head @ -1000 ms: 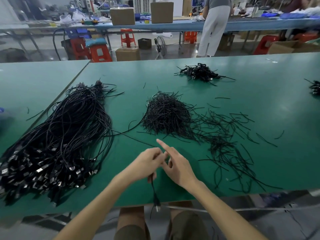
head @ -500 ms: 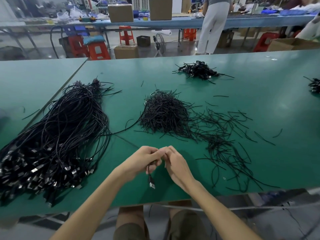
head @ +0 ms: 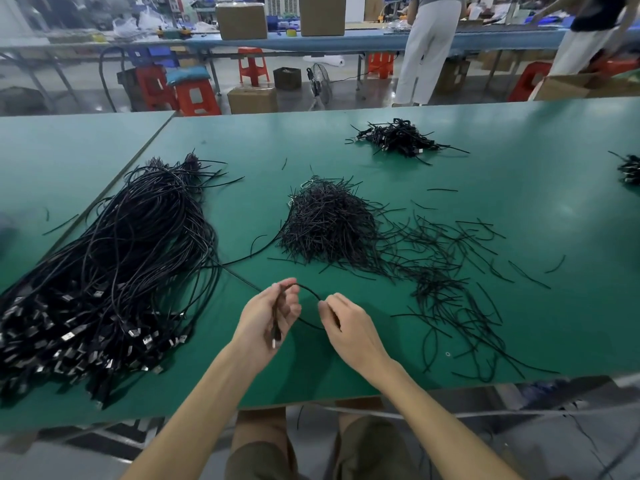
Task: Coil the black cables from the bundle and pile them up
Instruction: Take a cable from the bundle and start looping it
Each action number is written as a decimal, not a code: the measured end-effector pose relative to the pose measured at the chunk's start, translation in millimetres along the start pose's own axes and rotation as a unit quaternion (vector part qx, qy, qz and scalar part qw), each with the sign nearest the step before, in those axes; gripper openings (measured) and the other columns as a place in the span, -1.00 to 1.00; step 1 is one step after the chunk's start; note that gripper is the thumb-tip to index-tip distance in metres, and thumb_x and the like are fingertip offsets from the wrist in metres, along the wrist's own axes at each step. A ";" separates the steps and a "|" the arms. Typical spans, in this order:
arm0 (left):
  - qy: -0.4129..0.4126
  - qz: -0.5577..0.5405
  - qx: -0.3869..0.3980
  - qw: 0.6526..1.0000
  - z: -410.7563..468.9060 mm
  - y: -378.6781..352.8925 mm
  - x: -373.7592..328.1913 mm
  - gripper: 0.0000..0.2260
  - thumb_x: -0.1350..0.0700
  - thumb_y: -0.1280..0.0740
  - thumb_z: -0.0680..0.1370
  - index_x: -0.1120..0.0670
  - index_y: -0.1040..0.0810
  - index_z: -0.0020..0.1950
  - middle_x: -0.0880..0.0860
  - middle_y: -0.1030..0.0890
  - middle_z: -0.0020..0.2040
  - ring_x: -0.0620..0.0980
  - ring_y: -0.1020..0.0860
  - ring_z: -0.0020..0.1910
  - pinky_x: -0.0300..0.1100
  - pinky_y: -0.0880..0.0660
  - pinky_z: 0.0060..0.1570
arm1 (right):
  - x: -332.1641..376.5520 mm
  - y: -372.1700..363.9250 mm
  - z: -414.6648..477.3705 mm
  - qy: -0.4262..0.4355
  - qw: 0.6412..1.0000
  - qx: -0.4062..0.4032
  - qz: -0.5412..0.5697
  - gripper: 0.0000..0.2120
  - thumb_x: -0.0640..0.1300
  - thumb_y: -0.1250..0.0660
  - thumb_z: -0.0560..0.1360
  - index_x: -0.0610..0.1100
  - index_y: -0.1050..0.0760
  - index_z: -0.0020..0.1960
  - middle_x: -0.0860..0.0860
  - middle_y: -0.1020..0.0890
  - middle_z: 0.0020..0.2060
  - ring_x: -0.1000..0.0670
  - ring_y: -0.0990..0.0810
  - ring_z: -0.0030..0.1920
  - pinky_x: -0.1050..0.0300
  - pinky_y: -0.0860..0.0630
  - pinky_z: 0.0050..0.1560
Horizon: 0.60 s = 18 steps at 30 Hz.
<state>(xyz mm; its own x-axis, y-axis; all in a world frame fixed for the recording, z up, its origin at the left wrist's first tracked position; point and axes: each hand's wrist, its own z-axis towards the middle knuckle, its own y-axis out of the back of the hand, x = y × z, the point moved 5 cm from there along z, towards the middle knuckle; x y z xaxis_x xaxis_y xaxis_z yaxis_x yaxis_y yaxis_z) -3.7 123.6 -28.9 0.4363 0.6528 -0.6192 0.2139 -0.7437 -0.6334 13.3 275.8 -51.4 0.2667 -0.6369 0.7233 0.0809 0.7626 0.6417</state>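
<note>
We hold one black cable (head: 309, 288) above the near edge of the green table (head: 519, 174). The left hand (head: 273, 317) has its fingers curled round the cable just behind the plug (head: 275, 341), which hangs below the palm. The right hand (head: 349, 327) pinches the same cable between thumb and fingertips. A short arc of cable spans the gap between the two hands. The remaining length trails away to the left across the table toward the bundle (head: 114, 271); its far end is lost among the other strands.

We judge the cable to be thin, light and limp. It should bend into a loop with little force, but it will probably spring open if released. The jacket looks smooth and may slide through a loose pinch. The plug is the only rigid part, so we anchor just behind it and feed the loops with the right hand.

The trailing length may snag in the bundle or drag through the heap of short ties (head: 329, 223). The small pile (head: 398, 136) at the far side appears to hold finished coils.
</note>
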 end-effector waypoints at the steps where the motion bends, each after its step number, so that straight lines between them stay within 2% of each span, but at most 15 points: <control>1: 0.011 -0.048 0.033 0.998 -1.9 -1.2 -3.2 -0.72 0.14 -0.12 0.74 0.31 -0.48 0.27 0.13 -0.64 -0.16 -0.10 -0.55 -0.41 -0.30 -0.53 -0.43 | -0.8 -0.3 1.1 -0.005 1.000 0.002 -0.002 -0.63 0.08 -0.08 0.73 0.06 -0.24 -0.25 0.09 -0.39 -0.32 0.05 -0.40 -0.29 0.21 -0.29 -0.31; 3: 0.014 -0.120 0.088 0.989 -4.6 -1.4 -14.4 -0.74 0.21 -0.18 0.68 0.30 -0.50 0.31 0.21 -0.67 0.08 -0.09 -0.66 -0.26 -0.33 -0.56 -0.37 | -3.1 1.4 3.9 -0.025 1.000 -0.009 0.013 -0.61 0.06 -0.10 0.72 0.01 -0.26 -0.27 0.09 -0.38 -0.35 0.06 -0.37 -0.33 0.20 -0.28 -0.32; 5: -0.023 -0.088 0.110 0.990 -2.7 1.3 -29.3 -0.68 0.32 -0.24 0.59 0.28 -0.52 0.34 0.19 -0.65 0.20 -0.09 -0.69 -0.13 -0.34 -0.57 -0.30 | -1.6 2.2 3.6 -0.014 1.000 -0.010 0.005 -0.62 0.02 -0.12 0.72 -0.05 -0.29 -0.26 0.09 -0.38 -0.35 0.06 -0.36 -0.35 0.19 -0.29 -0.32; 7: -0.064 0.022 0.118 0.991 -0.7 1.7 -38.3 -0.65 0.30 -0.32 0.58 0.22 -0.55 0.37 0.08 -0.65 0.08 -0.11 -0.62 -0.17 -0.30 -0.54 -0.28 | 6.8 -0.8 -0.8 0.034 0.998 0.008 -0.043 -0.65 0.02 -0.11 0.72 -0.03 -0.30 -0.23 0.11 -0.38 -0.32 0.06 -0.38 -0.34 0.17 -0.33 -0.34; 8: -0.082 0.085 0.114 0.986 0.2 3.5 -39.7 -0.68 0.22 -0.36 0.60 0.18 -0.58 0.35 0.03 -0.61 -0.04 -0.12 -0.56 -0.22 -0.28 -0.49 -0.30 | 11.1 -2.2 -3.2 0.056 0.997 0.014 -0.060 -0.67 0.02 -0.10 0.71 -0.02 -0.31 -0.21 0.11 -0.39 -0.31 0.06 -0.38 -0.34 0.15 -0.36 -0.35; 9: -0.097 0.141 0.098 0.980 1.6 5.6 -40.2 -0.71 0.10 -0.39 0.60 0.14 -0.63 0.30 -0.01 -0.54 -0.15 -0.13 -0.50 -0.27 -0.28 -0.44 -0.32 | 13.4 -2.7 -4.7 0.071 0.995 0.015 -0.069 -0.68 0.03 -0.09 0.71 -0.03 -0.33 -0.19 0.12 -0.39 -0.30 0.06 -0.37 -0.34 0.12 -0.39 -0.36; 11: -0.127 0.208 0.038 0.969 4.3 11.1 -43.9 -0.76 -0.08 -0.41 0.55 0.05 -0.72 0.05 -0.04 -0.44 -0.27 -0.12 -0.42 -0.31 -0.24 -0.39 -0.28 | 14.8 -2.7 -6.2 0.087 0.993 0.011 -0.080 -0.69 0.02 -0.09 0.72 -0.06 -0.40 -0.14 0.13 -0.43 -0.26 0.11 -0.37 -0.29 0.11 -0.45 -0.33; 13: -0.159 0.211 -0.004 0.965 6.5 13.5 -50.6 -0.79 -0.10 -0.39 0.54 0.01 -0.70 -0.11 -0.04 -0.53 -0.26 -0.09 -0.50 -0.26 -0.19 -0.45 -0.17 | 15.5 -3.4 -7.0 0.100 0.991 0.013 -0.091 -0.69 0.01 -0.09 0.72 -0.10 -0.46 -0.09 0.12 -0.47 -0.22 0.16 -0.38 -0.22 0.12 -0.49 -0.28; 16: -0.185 0.216 0.022 0.959 6.9 8.5 -54.7 -0.77 0.02 -0.25 0.68 0.10 -0.64 0.02 0.04 -0.69 -0.04 0.06 -0.66 0.00 -0.10 -0.57 0.04 | 13.9 -3.5 -7.1 0.091 0.992 0.020 -0.083 -0.70 0.01 -0.10 0.73 -0.08 -0.44 -0.09 0.14 -0.45 -0.21 0.17 -0.37 -0.20 0.12 -0.48 -0.25; 18: -0.200 0.236 0.043 0.950 4.0 5.2 -52.0 -0.72 0.05 -0.18 0.73 0.16 -0.62 0.11 0.11 -0.71 0.04 0.13 -0.68 0.07 -0.05 -0.60 0.13 | 12.5 -2.8 -6.0 0.079 0.994 0.023 -0.074 -0.71 0.02 -0.09 0.73 -0.04 -0.38 -0.12 0.17 -0.40 -0.23 0.15 -0.35 -0.23 0.16 -0.41 -0.27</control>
<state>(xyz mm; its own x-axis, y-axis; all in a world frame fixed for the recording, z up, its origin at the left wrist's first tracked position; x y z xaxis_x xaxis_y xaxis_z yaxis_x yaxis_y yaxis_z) -28.7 86.3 -1.8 0.0958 0.2641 -0.9597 -0.0039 -0.9641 -0.2656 22.1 266.4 -45.7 0.4036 -0.7134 0.5729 0.0869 0.6532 0.7521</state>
